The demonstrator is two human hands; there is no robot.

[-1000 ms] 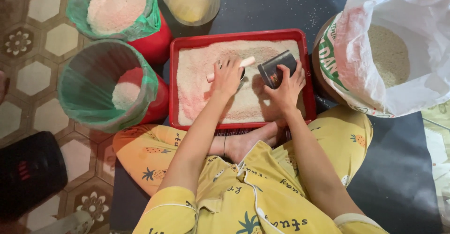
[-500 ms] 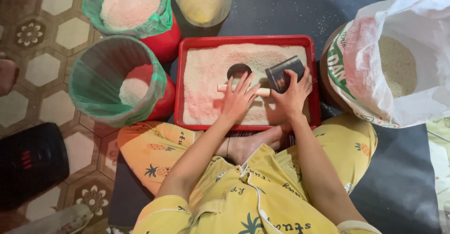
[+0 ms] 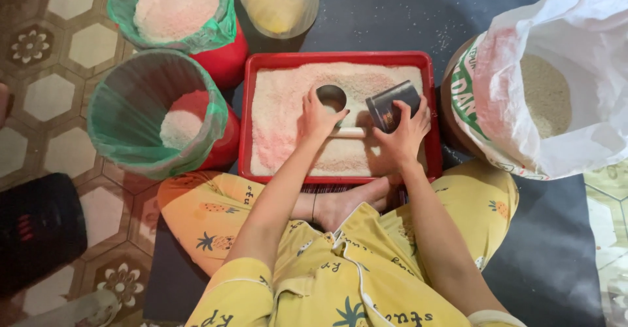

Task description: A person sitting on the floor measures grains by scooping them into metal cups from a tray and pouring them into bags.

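I sit cross-legged on the floor with a red tray of rice in front of my legs. My left hand rests on the rice just below a small round cup that sits sunk in the grain; its fingers curl lightly by a pale handle, though I cannot tell if they grip it. My right hand is closed around a dark tin can, tilted, at the right side of the tray.

As for progress: the tray is covered in rice, with a hollow around the cup. The near green-lined bucket to my left holds only a small heap at its bottom, while the far green-lined bucket is filled to the top. The big white sack on my right is open with plenty of grain inside. So I judge most of the work remains.
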